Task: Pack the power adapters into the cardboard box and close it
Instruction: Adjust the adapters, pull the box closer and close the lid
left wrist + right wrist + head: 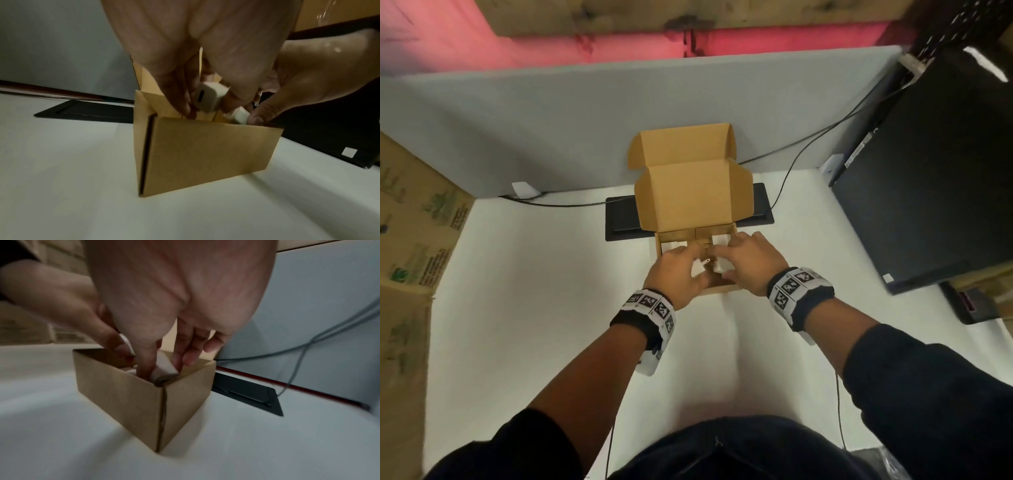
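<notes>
A small brown cardboard box [722,289] stands on the white table with its lid [688,192] raised toward the partition. Both hands reach into it from above. My left hand [681,270] pinches a white power adapter [209,97] just over the box's left half. My right hand [739,260] pinches another white adapter [164,368] between thumb and fingers, low inside the right half. More white adapters [673,245] lie in cardboard compartments at the box's far side. The hands hide most of the box's inside.
A black cable hatch [619,222] is set in the table behind the box, below a grey partition [551,120]. Cables [791,164] run to a black computer tower [928,188] on the right. A large printed carton [410,240] stands at the left.
</notes>
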`<state>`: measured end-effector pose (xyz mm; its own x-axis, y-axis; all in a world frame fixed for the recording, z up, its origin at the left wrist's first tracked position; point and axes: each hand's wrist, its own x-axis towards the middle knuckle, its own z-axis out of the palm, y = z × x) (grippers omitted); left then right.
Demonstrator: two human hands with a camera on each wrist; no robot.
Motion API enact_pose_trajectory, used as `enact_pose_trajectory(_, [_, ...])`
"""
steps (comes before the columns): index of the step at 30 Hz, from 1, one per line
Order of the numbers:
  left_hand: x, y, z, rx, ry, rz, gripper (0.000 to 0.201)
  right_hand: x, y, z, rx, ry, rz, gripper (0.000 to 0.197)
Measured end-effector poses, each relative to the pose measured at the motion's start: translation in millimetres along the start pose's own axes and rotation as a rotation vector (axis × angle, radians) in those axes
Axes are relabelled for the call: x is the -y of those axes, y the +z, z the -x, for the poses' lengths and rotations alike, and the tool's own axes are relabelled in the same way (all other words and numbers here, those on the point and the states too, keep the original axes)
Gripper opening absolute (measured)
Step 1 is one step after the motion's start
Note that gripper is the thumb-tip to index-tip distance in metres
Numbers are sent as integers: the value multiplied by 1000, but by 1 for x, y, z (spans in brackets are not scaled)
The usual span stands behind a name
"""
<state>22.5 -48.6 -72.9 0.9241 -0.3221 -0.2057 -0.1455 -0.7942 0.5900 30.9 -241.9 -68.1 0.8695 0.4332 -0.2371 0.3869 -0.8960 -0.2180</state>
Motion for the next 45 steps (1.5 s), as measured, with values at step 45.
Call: enact_pose_trajectory(45, [-2,22,-34,226,-186,-94,37,-24,17,-22,-135,89,-162,16])
